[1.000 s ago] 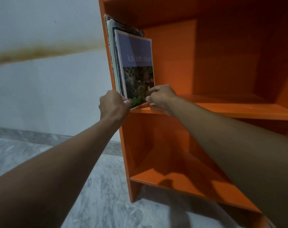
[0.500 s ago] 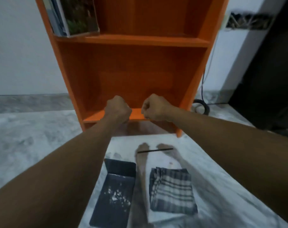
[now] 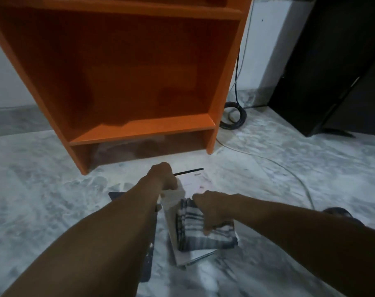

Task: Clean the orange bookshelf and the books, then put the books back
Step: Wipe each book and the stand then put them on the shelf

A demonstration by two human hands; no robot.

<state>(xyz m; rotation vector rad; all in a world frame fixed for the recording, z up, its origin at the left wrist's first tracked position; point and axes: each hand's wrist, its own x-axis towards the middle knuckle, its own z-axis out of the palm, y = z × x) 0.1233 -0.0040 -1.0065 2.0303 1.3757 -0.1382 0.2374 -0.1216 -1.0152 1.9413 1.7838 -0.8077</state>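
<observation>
The orange bookshelf stands on the marble floor, and its lower compartments hold nothing. In front of it a white book lies on the floor on top of other books, with a folded checkered cloth on it. My left hand is curled at the white book's left edge and seems to grip it. My right hand holds the cloth's upper part with curled fingers. A dark book lies to the left, mostly hidden under my left forearm.
A coiled black cable lies by the shelf's right foot, and a pale cord runs across the floor to the right. A black cabinet stands at the right. White walls are behind the shelf.
My view dropped from the upper shelf with its books to the floor. Both hands came down from the shelf to the book pile and cloth.
</observation>
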